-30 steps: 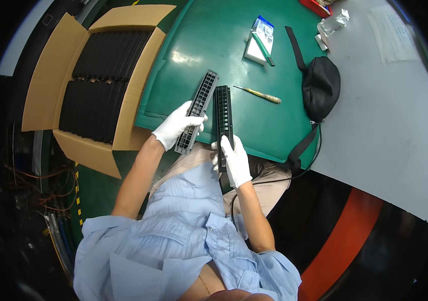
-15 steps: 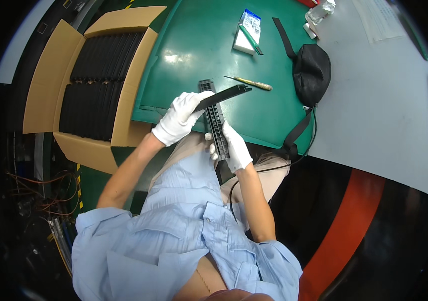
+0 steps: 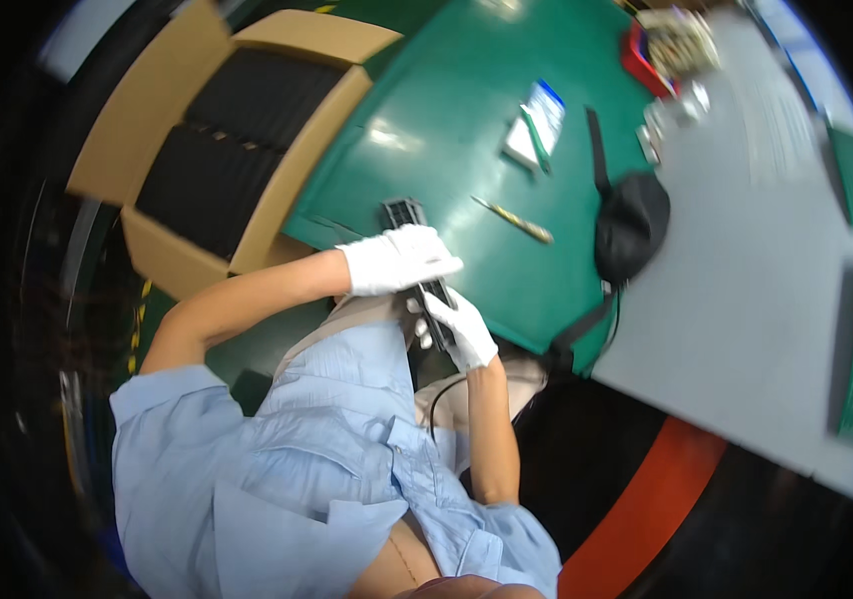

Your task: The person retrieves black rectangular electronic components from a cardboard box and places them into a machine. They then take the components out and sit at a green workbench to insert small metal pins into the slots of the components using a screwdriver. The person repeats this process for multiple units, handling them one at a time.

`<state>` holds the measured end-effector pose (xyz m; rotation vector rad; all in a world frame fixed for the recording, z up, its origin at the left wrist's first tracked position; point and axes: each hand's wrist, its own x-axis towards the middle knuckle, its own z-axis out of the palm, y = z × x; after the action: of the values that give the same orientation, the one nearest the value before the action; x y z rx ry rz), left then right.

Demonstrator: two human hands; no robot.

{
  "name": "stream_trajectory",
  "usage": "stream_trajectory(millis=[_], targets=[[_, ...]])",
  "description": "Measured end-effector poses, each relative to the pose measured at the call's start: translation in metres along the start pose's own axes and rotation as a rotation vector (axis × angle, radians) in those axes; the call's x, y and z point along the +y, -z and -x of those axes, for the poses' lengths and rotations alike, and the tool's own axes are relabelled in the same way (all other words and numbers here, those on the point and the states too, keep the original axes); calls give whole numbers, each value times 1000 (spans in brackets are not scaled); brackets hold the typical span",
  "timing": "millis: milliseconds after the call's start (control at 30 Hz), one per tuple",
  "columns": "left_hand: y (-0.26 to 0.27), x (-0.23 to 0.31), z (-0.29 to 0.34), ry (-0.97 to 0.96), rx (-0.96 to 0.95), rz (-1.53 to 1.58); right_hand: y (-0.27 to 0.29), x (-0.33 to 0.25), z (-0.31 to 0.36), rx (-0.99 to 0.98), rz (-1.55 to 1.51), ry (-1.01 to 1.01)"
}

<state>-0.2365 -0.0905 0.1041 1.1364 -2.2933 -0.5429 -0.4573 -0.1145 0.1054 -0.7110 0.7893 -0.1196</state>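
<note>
A long black slotted plastic strip (image 3: pixel 403 212) is held at a slant above my lap, by the edge of the green mat. My right hand (image 3: pixel 464 334), in a white glove, is closed around its near end, with the fingertips showing on the left side. Across the middle of the strip lies my white-gloved left hand (image 3: pixel 398 262), fingers together and bent over it. The slimmer black bar does not show separately; my left hand covers that stretch.
An open carton (image 3: pixel 298 190) filled with rows of black parts stands left. On the green mat (image 3: pixel 426 120) lie a thin yellow-handled tool (image 3: pixel 516 220), a white-and-blue box (image 3: pixel 536 125) with a green pen-shaped tool (image 3: pixel 534 138), and a black pouch (image 3: pixel 632 228). A red bin (image 3: pixel 638 62) sits far right.
My left hand has come down from holding the black bar crosswise above the strip and now covers the strip's middle. My right hand keeps its grip. The whole view has turned and shifted.
</note>
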Motion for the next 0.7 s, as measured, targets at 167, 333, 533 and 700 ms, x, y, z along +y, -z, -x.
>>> stream_trajectory(millis=[167, 333, 533, 700], targets=[[15, 54, 41, 331, 349, -62, -6, -9, 0, 67, 145, -26], [-32, 104, 192, 1044, 1003, 75, 5, -14, 3, -54, 71, -103], [-141, 276, 392, 2043, 1296, -466, -17, -35, 8, -59, 55, -95], [-274, 413, 512, 2742, 1585, -225, -13, -39, -19, -164, 69, -160]])
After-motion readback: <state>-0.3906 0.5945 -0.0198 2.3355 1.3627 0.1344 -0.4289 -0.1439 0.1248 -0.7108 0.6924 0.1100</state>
